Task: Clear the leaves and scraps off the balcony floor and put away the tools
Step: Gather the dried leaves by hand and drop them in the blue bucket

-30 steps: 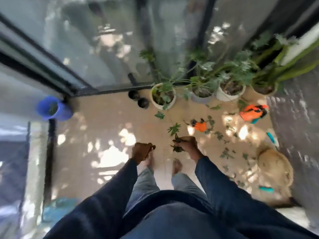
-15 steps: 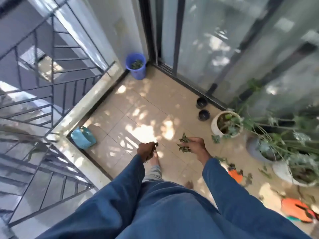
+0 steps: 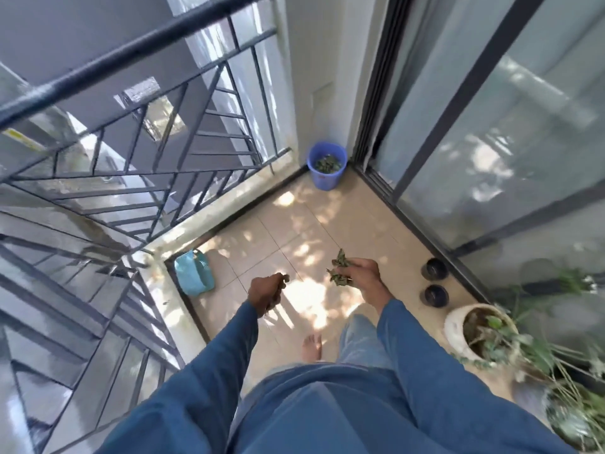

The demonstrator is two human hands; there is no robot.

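Right hand (image 3: 361,277) clutches leaves (image 3: 339,267), left hand (image 3: 265,291) fisted on scraps (image 3: 285,276) — hands apart. We should reach the blue bucket (image 3: 323,182) before loosening, dropping inside its rim.

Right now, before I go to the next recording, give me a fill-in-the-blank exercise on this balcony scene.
1. The right hand grips a bunch of green ____.
2. The bucket in the far corner is ____ in colour.
3. By the door stand ____ small dark pots.

Missing words: leaves; blue; two.
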